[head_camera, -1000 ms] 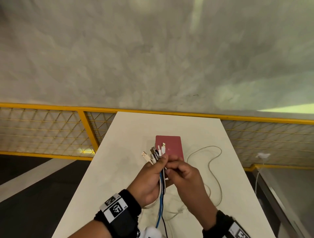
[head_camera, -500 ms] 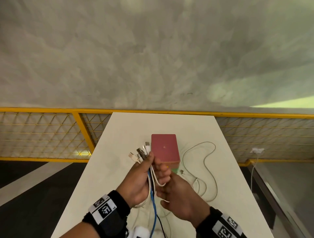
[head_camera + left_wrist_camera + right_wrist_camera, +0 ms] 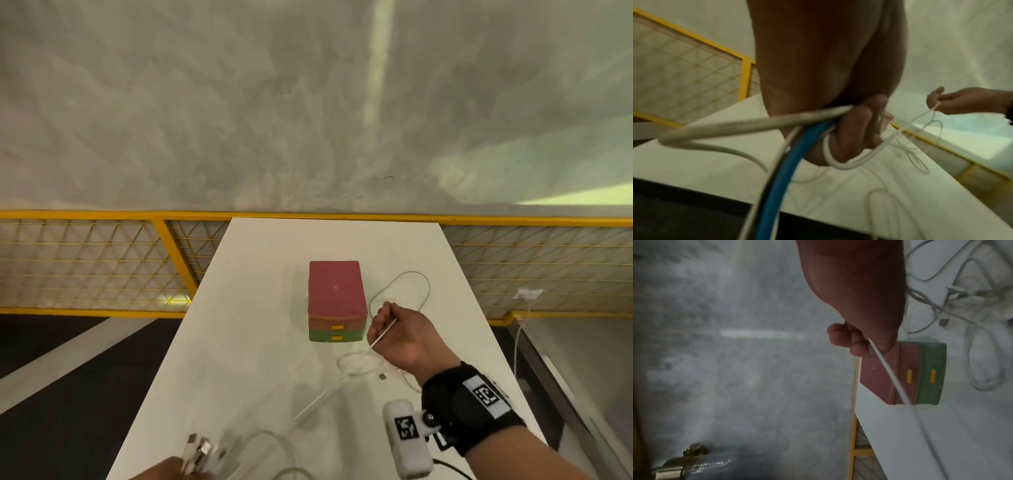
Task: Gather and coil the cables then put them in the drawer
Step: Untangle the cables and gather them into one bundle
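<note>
My left hand sits at the bottom edge of the head view, gripping a bundle of cables by their plug ends. The left wrist view shows its fingers curled round white, grey and blue cables. My right hand is raised beside the drawer box and pinches a thin white cable, which runs taut down toward the left hand. Both drawers of the red and green box are closed. Loose loops of white cable lie on the table right of the box.
The white table is narrow, with drop-offs on both sides. A yellow mesh fence runs behind it, below a grey wall. A white plug and cord hang at the far right, off the table.
The hands have separated. My left hand dropped toward me with the bundle, and my right hand moved out to the right, drawing one white cable taut. The box is now unobstructed.
</note>
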